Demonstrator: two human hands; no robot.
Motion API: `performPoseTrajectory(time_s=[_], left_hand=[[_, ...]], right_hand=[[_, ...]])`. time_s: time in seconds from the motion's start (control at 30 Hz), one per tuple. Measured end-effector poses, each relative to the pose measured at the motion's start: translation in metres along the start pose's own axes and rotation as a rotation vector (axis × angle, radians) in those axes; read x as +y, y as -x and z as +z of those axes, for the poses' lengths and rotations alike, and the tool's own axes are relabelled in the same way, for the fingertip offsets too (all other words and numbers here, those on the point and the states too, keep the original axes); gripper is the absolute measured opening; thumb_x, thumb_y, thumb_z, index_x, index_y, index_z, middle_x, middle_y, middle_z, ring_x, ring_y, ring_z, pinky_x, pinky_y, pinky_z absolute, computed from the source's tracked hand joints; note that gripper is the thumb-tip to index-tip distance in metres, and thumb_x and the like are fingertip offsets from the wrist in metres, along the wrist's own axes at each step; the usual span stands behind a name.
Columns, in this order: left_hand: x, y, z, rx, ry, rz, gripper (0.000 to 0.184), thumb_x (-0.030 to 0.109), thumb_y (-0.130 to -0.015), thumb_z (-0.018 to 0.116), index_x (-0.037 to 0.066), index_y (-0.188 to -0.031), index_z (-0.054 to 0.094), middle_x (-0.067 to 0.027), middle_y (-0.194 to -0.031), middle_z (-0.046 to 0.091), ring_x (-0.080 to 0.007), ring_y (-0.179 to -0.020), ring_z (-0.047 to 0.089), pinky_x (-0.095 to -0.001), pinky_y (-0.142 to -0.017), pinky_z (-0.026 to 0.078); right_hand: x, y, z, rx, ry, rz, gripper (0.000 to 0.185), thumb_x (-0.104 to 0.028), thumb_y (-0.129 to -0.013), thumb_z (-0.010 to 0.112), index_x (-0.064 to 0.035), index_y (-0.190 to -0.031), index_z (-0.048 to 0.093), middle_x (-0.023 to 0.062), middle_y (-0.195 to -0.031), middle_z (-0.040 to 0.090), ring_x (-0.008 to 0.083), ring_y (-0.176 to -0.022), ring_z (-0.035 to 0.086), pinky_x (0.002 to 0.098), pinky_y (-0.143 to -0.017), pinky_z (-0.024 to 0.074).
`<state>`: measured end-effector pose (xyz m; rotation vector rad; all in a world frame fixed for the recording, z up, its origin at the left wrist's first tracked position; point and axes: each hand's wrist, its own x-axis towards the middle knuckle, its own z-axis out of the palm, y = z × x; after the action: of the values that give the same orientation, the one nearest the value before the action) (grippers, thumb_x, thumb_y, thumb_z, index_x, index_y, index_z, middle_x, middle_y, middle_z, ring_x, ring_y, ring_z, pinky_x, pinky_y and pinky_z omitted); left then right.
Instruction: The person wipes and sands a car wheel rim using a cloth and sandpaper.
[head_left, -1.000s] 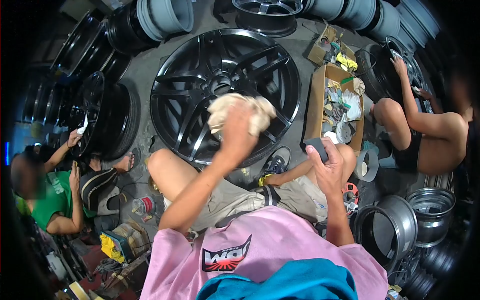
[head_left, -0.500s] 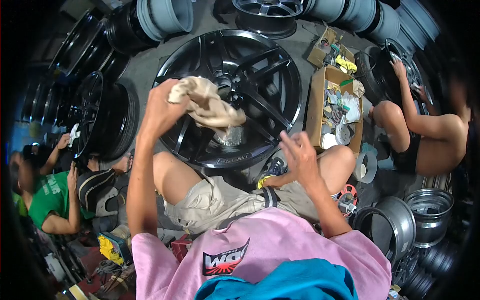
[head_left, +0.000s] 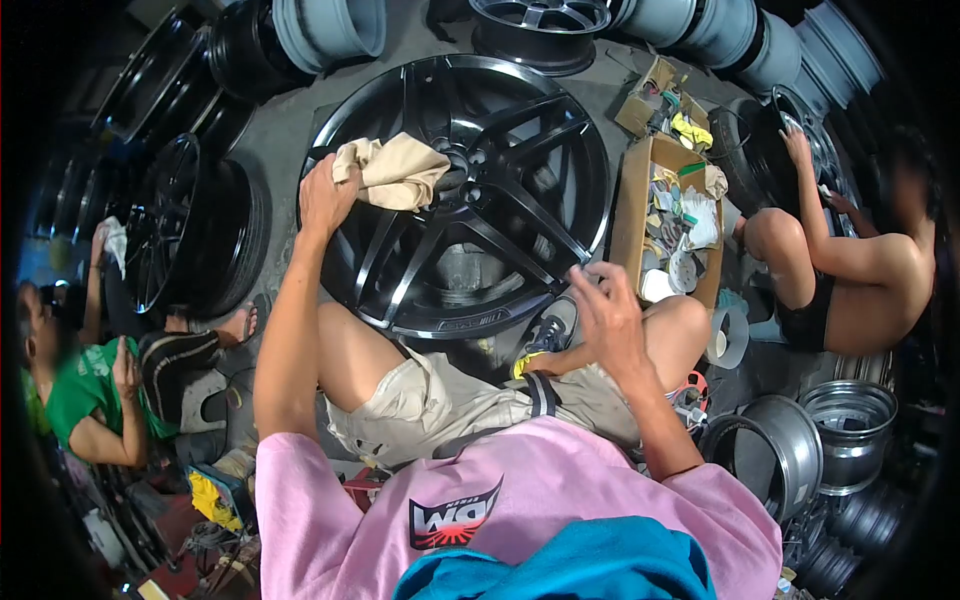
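Observation:
My left hand [head_left: 328, 196] is closed round one end of a crumpled beige cloth [head_left: 405, 172]. The cloth hangs over the left spokes of a large black alloy wheel [head_left: 480, 225], near its hub; whether it touches the metal I cannot tell. The wheel lies face up on the floor in front of my knees, its spokes edged with bright reflections. At its lower right rim is my right hand [head_left: 608, 318], raised above my knee, fingers loosely bent and apart, with nothing visible in them.
Right of the wheel stands a cardboard box [head_left: 632, 215] of sanding scraps and discs. One person polishes a wheel at right; another, in a green shirt [head_left: 85, 390], sits at left beside a black wheel [head_left: 165, 225]. Bare rims [head_left: 848, 425] stand at lower right.
The cloth has moved up and left and looks less blurred. My left hand has shifted slightly with it. At left, the other person's hand with a white cloth has moved up and left.

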<state>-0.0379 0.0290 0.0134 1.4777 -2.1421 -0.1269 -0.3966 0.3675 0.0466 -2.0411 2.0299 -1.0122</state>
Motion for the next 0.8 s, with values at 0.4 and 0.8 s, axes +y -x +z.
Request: performPoseTrajectory(time_s=[0.4,0.8], left_hand=[[0.019,-0.022,0.015,-0.081,-0.166,-0.268,0.056,0.055,-0.092,0.063,0.006,-0.114,0.08,-0.0265,-0.109,0.078,-0.0471,-0.108,0.073,-0.0536,-0.098,0.054],[0.017,-0.018,0.015,-0.015,-0.116,-0.244,0.051,0.051,-0.094,0.063,0.006,-0.107,0.08,-0.0253,-0.105,0.078,-0.0464,-0.105,0.073,-0.0532,-0.096,0.052]], right_hand=[[0.018,-0.002,0.005,0.024,0.11,-0.167,0.043,-0.005,-0.085,0.083,0.0,-0.127,0.076,0.0099,-0.129,0.071,0.0307,-0.098,0.066,0.0407,-0.086,0.0562],[0.008,-0.002,0.005,0.058,0.174,0.034,0.042,-0.01,-0.094,0.079,-0.0084,-0.135,0.074,0.0158,-0.12,0.068,0.0376,-0.109,0.063,0.0498,-0.092,0.0543]])
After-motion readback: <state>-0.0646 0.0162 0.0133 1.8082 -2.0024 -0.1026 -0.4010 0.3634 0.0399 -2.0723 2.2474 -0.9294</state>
